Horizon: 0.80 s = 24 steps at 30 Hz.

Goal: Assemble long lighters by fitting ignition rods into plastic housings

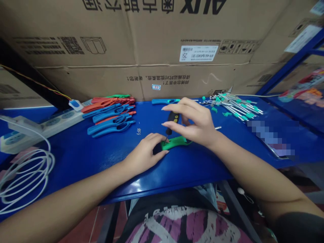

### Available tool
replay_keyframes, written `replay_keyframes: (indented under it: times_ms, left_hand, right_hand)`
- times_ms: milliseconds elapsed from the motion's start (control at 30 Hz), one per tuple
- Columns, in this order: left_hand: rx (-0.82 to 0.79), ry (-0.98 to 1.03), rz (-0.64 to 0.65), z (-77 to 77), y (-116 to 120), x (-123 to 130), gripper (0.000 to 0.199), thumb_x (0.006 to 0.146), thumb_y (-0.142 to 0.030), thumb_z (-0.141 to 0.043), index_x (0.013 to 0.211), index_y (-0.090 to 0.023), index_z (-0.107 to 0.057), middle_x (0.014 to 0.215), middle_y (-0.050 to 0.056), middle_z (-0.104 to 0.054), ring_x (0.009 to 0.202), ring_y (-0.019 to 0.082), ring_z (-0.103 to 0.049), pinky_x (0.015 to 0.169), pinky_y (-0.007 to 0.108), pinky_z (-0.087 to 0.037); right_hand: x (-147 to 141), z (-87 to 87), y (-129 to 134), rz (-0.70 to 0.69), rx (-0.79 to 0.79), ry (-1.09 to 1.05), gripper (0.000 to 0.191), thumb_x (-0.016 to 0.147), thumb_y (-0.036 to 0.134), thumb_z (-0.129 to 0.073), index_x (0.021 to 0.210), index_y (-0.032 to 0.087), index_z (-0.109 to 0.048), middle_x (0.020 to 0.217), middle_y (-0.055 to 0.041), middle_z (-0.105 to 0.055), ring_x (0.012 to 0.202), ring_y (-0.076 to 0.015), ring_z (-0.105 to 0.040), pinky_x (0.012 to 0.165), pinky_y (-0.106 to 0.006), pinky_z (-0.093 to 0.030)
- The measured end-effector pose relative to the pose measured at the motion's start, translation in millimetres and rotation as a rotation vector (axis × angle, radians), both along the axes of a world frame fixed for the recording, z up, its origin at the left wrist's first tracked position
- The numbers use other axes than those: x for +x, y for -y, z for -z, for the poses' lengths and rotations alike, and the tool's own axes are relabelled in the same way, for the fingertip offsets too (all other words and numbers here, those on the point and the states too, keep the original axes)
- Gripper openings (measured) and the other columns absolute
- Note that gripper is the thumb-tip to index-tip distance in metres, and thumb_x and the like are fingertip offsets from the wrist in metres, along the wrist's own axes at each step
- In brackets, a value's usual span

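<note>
Glossy blue tabletop [149, 118], busy.
Left: coiled white cable [51, 161], white power strip [56, 122], red and blue plastic handles [101, 110] (heaped); right: thin silver rods [236, 109].

The screwdriver [173, 117] is black with yellow spots, above a green handle [176, 142] on a glossy blue table [121, 145]. Left of that handle lie blue [111, 129] and red-orange casings [101, 105]; right of it, silver rods with mint-green pieces [239, 107]; below, a black, purple and grey patterned shirt [182, 226].

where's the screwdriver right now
In the head view, the screwdriver is upright in the right hand, its tip on the green handle beside the left hand.
</note>
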<state>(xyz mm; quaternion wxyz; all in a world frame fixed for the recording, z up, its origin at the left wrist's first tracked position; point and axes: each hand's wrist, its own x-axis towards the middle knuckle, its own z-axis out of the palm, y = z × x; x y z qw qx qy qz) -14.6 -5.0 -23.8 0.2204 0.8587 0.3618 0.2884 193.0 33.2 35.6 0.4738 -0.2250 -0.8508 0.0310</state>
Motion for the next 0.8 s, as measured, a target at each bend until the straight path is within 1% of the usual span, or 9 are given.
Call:
replay_keyframes:
  times_ms: [67,133,200,333,467,533,633,700,800]
  left_hand:
    - [0.002,0.005,-0.001,0.0,0.0,0.0,0.018,0.089,-0.018,-0.071,0.102,-0.019,-0.06,0.106,0.004,-0.07,0.102,0.022,-0.063,0.093,0.038,-0.051]
    - [-0.001,0.008,0.0,0.2,-0.1,-0.2,0.016,0.089,-0.018,-0.071,0.1,-0.02,-0.06,0.105,0.004,-0.07,0.101,0.022,-0.063,0.092,0.038,-0.051]
    - [0.002,0.005,-0.004,0.6,-0.1,-0.5,0.015,0.089,-0.018,-0.071,0.099,-0.02,-0.06,0.103,0.003,-0.07,0.101,0.022,-0.064,0.092,0.038,-0.051]
    - [0.014,0.008,-0.006,1.5,-0.3,-0.8,0.017,0.089,-0.019,-0.071,0.101,-0.02,-0.061,0.105,0.003,-0.07,0.102,0.022,-0.064,0.093,0.038,-0.051]
    - [0.008,0.013,0.002,1.7,-0.2,-0.5,0.016,0.089,-0.018,-0.071,0.1,-0.019,-0.061,0.104,0.003,-0.07,0.101,0.022,-0.063,0.092,0.038,-0.051]
    - [0.016,0.012,-0.002,1.7,0.0,-0.3,0.016,0.088,-0.018,-0.071,0.1,-0.019,-0.061,0.104,0.003,-0.071,0.101,0.022,-0.063,0.092,0.038,-0.051]
    - [0.028,0.017,-0.005,1.8,-0.1,-0.2,0.018,0.088,-0.018,-0.072,0.102,-0.019,-0.06,0.106,0.004,-0.071,0.102,0.022,-0.064,0.093,0.038,-0.051]
    - [0.02,0.018,-0.002,1.8,-0.2,-0.2,0.018,0.088,-0.018,-0.072,0.102,-0.019,-0.06,0.106,0.004,-0.071,0.102,0.022,-0.063,0.093,0.038,-0.051]
    - [0.01,0.011,-0.001,1.3,-0.1,-0.3,0.016,0.088,-0.017,-0.072,0.1,-0.019,-0.061,0.104,0.004,-0.071,0.101,0.022,-0.064,0.092,0.038,-0.051]
  right_hand:
    - [0.6,-0.9,0.0,0.012,0.018,0.038,0.034,0.099,0.036,-0.058,0.128,0.019,-0.065,0.104,-0.008,-0.069,0.089,-0.0181,-0.066,0.08,-0.032,-0.057]
    - [0.2,-2.3,1.0,-0.058,-0.081,0.108,0.04,0.105,0.029,-0.044,0.143,0.02,-0.053,0.115,-0.0085,-0.068,0.095,-0.0171,-0.066,0.083,-0.032,-0.058]
    - [-0.6,-3.0,2.0,-0.104,-0.15,0.137,0.042,0.105,0.028,-0.042,0.147,0.022,-0.047,0.119,-0.0079,-0.067,0.095,-0.0163,-0.066,0.082,-0.032,-0.058]
    - [-1.3,-3.3,2.9,-0.003,-0.043,0.095,0.039,0.097,0.04,-0.062,0.129,0.019,-0.063,0.113,-0.0089,-0.07,0.098,-0.0211,-0.067,0.083,-0.034,-0.058]
    - [-0.5,-5.8,3.6,-0.107,-0.16,0.078,0.04,0.107,0.028,-0.039,0.144,0.022,-0.053,0.124,-0.0072,-0.069,0.084,-0.0134,-0.068,0.075,-0.029,-0.059]
    - [0.1,-7.1,3.9,-0.128,-0.138,0.037,0.037,0.105,0.03,-0.046,0.138,0.021,-0.059,0.111,-0.0049,-0.073,0.076,-0.0118,-0.067,0.072,-0.027,-0.058]
    - [0.5,-7.6,4.5,-0.012,0.03,-0.004,0.03,0.097,0.037,-0.061,0.12,0.02,-0.071,0.094,-0.0049,-0.074,0.08,-0.0154,-0.068,0.076,-0.029,-0.058]
    - [0.0,-7.2,4.9,0.017,0.036,0.014,0.034,0.102,0.035,-0.052,0.127,0.019,-0.068,0.103,-0.0076,-0.074,0.091,-0.0174,-0.069,0.082,-0.032,-0.057]
    - [-0.6,-6.2,4.8,-0.073,-0.091,0.058,0.039,0.106,0.029,-0.04,0.139,0.019,-0.059,0.112,-0.0082,-0.072,0.093,-0.0162,-0.068,0.082,-0.032,-0.058]
